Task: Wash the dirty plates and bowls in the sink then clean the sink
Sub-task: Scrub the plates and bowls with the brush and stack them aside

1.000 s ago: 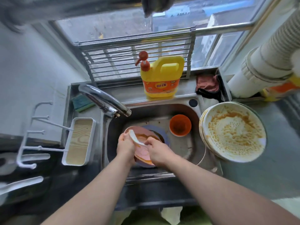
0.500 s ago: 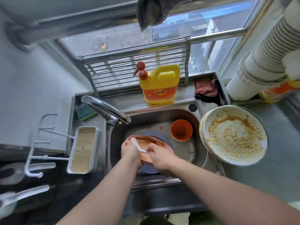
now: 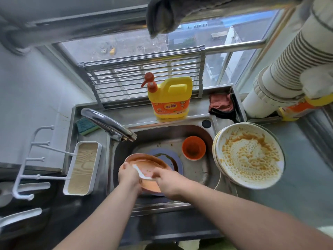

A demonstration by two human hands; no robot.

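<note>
Orange-smeared pink plate (image 3: 144,164) is being gripped at its near rim by the left hand (image 3: 128,175) over the sink (image 3: 196,170), while the right hand (image 3: 168,181) is pinching a white spoon (image 3: 139,172).

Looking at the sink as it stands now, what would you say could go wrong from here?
The pink plate, greasy with orange sauce, is held tilted by the left hand; it might slip onto the blue plate beneath. The stack of dirty plates overhangs the sink rim and could slide in. The right hand pinches a white spoon that may flick sauce.
</note>
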